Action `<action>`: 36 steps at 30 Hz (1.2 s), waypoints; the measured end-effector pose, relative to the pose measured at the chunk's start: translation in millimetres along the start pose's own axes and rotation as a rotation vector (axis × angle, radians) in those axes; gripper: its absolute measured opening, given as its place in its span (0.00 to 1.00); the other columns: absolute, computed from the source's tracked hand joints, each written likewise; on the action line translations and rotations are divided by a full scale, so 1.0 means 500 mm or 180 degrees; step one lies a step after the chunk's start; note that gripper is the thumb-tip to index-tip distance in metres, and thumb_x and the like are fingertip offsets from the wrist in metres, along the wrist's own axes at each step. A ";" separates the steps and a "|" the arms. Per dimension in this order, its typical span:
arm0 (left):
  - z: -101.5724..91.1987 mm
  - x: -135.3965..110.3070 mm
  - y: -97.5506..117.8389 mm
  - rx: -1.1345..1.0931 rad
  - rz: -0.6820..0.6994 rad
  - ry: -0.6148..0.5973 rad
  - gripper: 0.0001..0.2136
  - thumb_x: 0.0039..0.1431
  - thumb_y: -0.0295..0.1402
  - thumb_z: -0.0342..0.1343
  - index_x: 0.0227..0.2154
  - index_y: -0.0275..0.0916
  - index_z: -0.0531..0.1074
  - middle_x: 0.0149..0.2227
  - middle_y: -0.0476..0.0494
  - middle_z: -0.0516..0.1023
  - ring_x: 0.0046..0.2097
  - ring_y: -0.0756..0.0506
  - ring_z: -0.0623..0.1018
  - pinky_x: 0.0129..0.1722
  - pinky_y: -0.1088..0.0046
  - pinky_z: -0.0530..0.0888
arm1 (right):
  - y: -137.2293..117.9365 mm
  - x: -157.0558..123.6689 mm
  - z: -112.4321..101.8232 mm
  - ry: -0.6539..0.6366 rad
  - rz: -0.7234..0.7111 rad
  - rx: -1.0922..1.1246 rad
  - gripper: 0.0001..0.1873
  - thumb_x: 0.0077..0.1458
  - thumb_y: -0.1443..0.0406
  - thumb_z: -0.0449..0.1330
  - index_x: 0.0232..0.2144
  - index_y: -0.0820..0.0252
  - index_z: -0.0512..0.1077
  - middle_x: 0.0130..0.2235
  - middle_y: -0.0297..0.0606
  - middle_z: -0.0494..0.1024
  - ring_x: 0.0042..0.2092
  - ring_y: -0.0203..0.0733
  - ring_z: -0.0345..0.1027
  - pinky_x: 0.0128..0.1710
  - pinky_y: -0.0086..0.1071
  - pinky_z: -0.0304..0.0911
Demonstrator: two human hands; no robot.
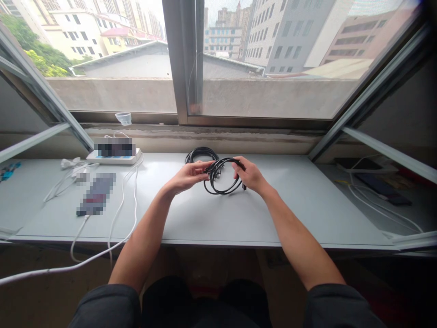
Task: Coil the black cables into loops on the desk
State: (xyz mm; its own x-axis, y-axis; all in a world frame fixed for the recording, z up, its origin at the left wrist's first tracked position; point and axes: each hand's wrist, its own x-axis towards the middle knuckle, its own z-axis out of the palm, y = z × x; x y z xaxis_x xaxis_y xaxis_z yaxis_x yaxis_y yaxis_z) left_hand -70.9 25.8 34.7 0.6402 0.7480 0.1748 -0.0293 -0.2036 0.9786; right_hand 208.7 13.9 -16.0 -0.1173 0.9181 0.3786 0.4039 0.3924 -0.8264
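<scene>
A loosely coiled black cable (223,193) is held up between my two hands over the table. My left hand (189,176) has its fingers closed on the coil's left side. On the opposite side, my right hand (251,174) pinches the loops, and a dark plug end (244,187) hangs just beneath its fingers. A second black cable coil (201,149) lies on the table behind, near the back edge. The held loops partly cover that coil.
The grey-white table (218,223) runs along a window. At its left are a white power strip (129,159), a blurred-out phone (97,193) on a white charging cord (134,205), and white adapters (71,163). Metal frame bars (41,141) slant up at both sides.
</scene>
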 end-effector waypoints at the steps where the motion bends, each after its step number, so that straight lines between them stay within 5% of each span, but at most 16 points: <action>1: -0.002 -0.002 0.001 -0.0007 -0.0047 0.0012 0.29 0.53 0.40 0.72 0.58 0.38 0.78 0.49 0.34 0.81 0.47 0.41 0.81 0.49 0.63 0.77 | 0.001 0.000 0.002 -0.0006 0.0049 0.0171 0.24 0.66 0.44 0.57 0.50 0.55 0.72 0.26 0.30 0.71 0.28 0.40 0.69 0.33 0.36 0.71; 8: -0.017 -0.004 -0.006 0.0369 -0.0482 -0.0175 0.19 0.53 0.43 0.72 0.42 0.37 0.79 0.37 0.43 0.81 0.38 0.48 0.79 0.39 0.72 0.75 | -0.012 -0.001 -0.005 -0.0242 0.0427 0.0892 0.25 0.52 0.44 0.71 0.40 0.55 0.75 0.24 0.25 0.60 0.21 0.32 0.53 0.19 0.30 0.55; 12: -0.003 -0.005 -0.004 0.0361 -0.0734 -0.0183 0.23 0.48 0.45 0.75 0.29 0.39 0.65 0.28 0.52 0.70 0.30 0.52 0.75 0.31 0.74 0.76 | -0.021 -0.003 -0.015 -0.0468 0.0563 0.0997 0.24 0.53 0.44 0.71 0.36 0.57 0.74 0.23 0.26 0.61 0.22 0.31 0.51 0.19 0.29 0.49; 16: 0.022 0.000 0.005 0.0176 -0.0735 -0.0034 0.25 0.60 0.57 0.61 0.29 0.40 0.60 0.25 0.54 0.64 0.24 0.52 0.73 0.24 0.74 0.75 | -0.020 0.000 -0.013 -0.0531 0.0694 0.1150 0.27 0.53 0.40 0.68 0.33 0.56 0.71 0.21 0.25 0.60 0.21 0.31 0.50 0.18 0.28 0.48; 23: 0.020 0.019 0.000 -0.0430 -0.0119 0.1083 0.25 0.62 0.59 0.57 0.30 0.39 0.65 0.28 0.50 0.69 0.32 0.47 0.81 0.34 0.69 0.80 | -0.021 0.007 -0.018 -0.0252 0.0770 0.1628 0.31 0.53 0.40 0.69 0.28 0.54 0.59 0.24 0.25 0.59 0.21 0.29 0.52 0.18 0.26 0.50; 27: 0.009 0.016 -0.006 -0.0253 -0.0150 0.0488 0.21 0.63 0.51 0.58 0.25 0.38 0.67 0.32 0.43 0.76 0.35 0.46 0.80 0.40 0.67 0.80 | -0.030 0.007 -0.016 -0.0150 0.0786 0.1764 0.32 0.53 0.40 0.69 0.28 0.54 0.58 0.24 0.25 0.59 0.21 0.30 0.53 0.18 0.27 0.54; 29: 0.011 0.013 -0.008 -0.0160 -0.0326 0.0249 0.19 0.63 0.50 0.58 0.28 0.37 0.68 0.35 0.41 0.78 0.38 0.44 0.81 0.43 0.65 0.80 | -0.037 0.007 -0.012 -0.0131 0.0872 0.1885 0.33 0.52 0.39 0.69 0.28 0.53 0.57 0.23 0.23 0.56 0.20 0.29 0.48 0.16 0.26 0.48; 32: 0.024 0.012 -0.010 -0.0060 -0.0430 0.0538 0.20 0.66 0.52 0.55 0.42 0.38 0.68 0.36 0.44 0.80 0.38 0.45 0.82 0.43 0.63 0.80 | -0.048 0.004 -0.005 -0.0195 0.0975 0.2026 0.34 0.51 0.40 0.70 0.28 0.53 0.54 0.22 0.22 0.53 0.20 0.27 0.41 0.16 0.25 0.37; 36: 0.048 0.018 -0.019 -0.0068 -0.0156 0.0661 0.26 0.64 0.51 0.60 0.57 0.40 0.64 0.38 0.45 0.78 0.37 0.47 0.82 0.41 0.66 0.80 | -0.055 0.002 0.021 -0.0315 0.1011 0.2023 0.31 0.53 0.41 0.69 0.29 0.53 0.56 0.22 0.21 0.52 0.20 0.27 0.41 0.16 0.25 0.38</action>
State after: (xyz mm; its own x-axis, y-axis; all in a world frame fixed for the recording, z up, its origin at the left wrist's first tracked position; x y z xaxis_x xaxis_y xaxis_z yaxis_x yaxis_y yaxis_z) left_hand -46.5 19.5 24.6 0.4694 0.8713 0.1435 -0.0198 -0.1521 0.9882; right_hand 188.0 4.7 2.6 -0.1758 0.9823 0.0649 -0.1707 0.0345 -0.9847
